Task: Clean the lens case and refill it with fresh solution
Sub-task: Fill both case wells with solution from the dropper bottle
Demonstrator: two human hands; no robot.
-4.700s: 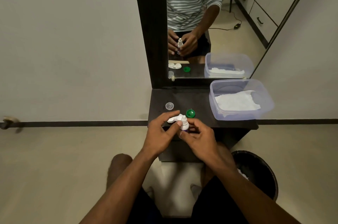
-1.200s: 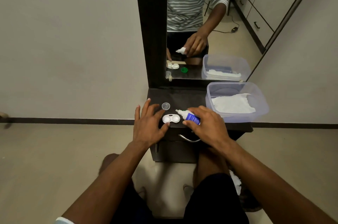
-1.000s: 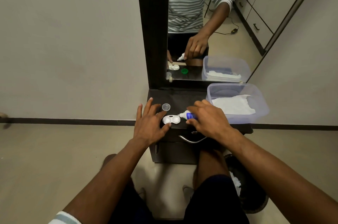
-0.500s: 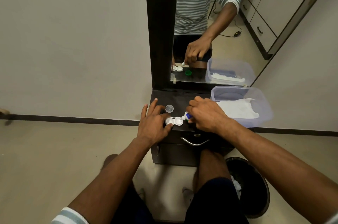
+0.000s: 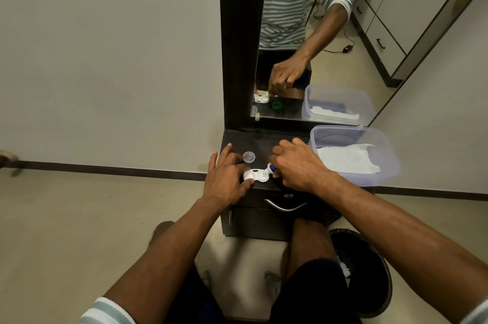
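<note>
A white two-well lens case [image 5: 254,175] lies open near the front edge of a small dark dresser top [image 5: 266,141]. My left hand [image 5: 227,178] rests flat beside it, fingertips touching its left well. My right hand [image 5: 298,166] is closed around a white solution bottle with a blue label [image 5: 271,167], tilted so its nozzle points down at the case's right well. A clear round cap [image 5: 249,157] sits just behind the case. The green cap shows only in the mirror [image 5: 276,105]; my right hand hides it on the dresser.
A clear plastic tub [image 5: 388,162] holding white tissue stands at the dresser's right. A mirror [image 5: 317,33] rises behind. A drawer handle [image 5: 285,206] is below the top. A black waste bin [image 5: 369,271] stands on the floor at the right, by my knee.
My right hand brought the bottle leftward and tipped its nozzle down over the case's right well. My left hand stayed beside the case. The camera view shifted slightly.
</note>
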